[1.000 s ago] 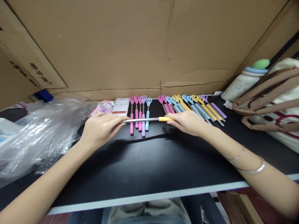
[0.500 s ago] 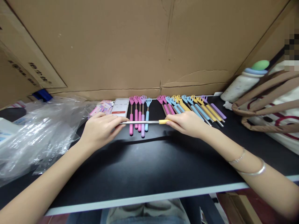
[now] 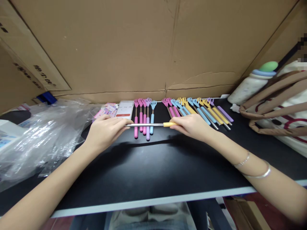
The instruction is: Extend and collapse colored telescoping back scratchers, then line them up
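Note:
Both hands hold one telescopic back scratcher [image 3: 148, 125] level above the black table [image 3: 148, 172]. My left hand [image 3: 105, 131] pinches the end of its silver rod, its claw hidden in my fingers. My right hand [image 3: 192, 126] grips its yellow handle. Behind the rod lies a small group of pink, purple and blue scratchers [image 3: 144, 118], claws pointing to the cardboard. A longer row of pink, blue, yellow and purple scratchers [image 3: 199, 110] lies fanned out behind my right hand.
A phone [image 3: 124, 109] with a timer screen lies left of the small group, beside pink packets [image 3: 105, 111]. Crumpled clear plastic [image 3: 40, 137] covers the left. A cardboard wall [image 3: 144, 48] stands behind. A bottle [image 3: 251, 84] and a tote bag [image 3: 280, 108] sit at right.
The scratcher's rod has been pushed slightly shorter between my hands; my right hand has edged left. The view shifted a little.

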Demonstrator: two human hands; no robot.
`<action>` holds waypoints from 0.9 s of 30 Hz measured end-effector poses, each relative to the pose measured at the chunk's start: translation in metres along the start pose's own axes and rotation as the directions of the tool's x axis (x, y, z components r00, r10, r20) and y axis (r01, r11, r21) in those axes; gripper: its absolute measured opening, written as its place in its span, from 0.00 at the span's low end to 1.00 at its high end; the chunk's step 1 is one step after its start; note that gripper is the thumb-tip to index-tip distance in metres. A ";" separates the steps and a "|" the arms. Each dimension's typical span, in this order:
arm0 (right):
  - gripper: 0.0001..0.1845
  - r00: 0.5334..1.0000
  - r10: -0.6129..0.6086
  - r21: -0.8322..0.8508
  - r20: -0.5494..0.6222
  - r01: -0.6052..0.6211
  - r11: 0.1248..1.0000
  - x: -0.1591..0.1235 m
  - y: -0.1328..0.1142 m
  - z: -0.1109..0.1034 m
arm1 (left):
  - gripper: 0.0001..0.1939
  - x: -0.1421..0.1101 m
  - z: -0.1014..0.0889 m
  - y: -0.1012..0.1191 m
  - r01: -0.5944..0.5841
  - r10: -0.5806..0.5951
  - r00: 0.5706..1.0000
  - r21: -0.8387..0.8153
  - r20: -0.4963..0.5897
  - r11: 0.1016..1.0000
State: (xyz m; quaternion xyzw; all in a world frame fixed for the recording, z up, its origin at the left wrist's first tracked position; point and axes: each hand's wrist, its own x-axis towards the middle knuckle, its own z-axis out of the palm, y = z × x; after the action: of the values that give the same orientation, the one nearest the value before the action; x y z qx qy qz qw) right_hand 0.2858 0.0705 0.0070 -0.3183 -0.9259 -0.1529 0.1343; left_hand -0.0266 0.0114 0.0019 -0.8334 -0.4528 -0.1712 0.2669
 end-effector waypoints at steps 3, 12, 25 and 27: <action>0.24 1.000 -0.010 0.012 -0.030 0.010 1.000 0.000 0.000 0.001 | 0.14 0.000 0.000 -0.001 0.006 -0.005 1.000 -0.029 0.029 1.000; 0.21 0.994 -0.019 0.008 -0.105 0.020 1.000 -0.001 0.000 -0.004 | 0.18 -0.002 0.000 -0.001 -0.004 0.005 1.000 -0.043 0.025 0.999; 0.20 0.988 -0.029 0.012 -0.152 0.032 0.999 -0.001 -0.001 -0.004 | 0.19 -0.001 -0.002 -0.002 -0.006 0.011 0.997 -0.072 0.073 0.997; 0.20 0.987 -0.040 0.001 -0.157 0.041 0.999 -0.001 0.000 -0.003 | 0.19 -0.001 -0.001 -0.001 -0.007 0.013 0.997 -0.075 0.081 0.997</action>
State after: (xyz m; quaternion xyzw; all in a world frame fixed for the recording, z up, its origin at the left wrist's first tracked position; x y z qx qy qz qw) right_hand 0.2871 0.0685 0.0092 -0.2862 -0.9189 -0.1784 0.2045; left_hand -0.0285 0.0103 0.0023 -0.8513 -0.4524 -0.1525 0.2176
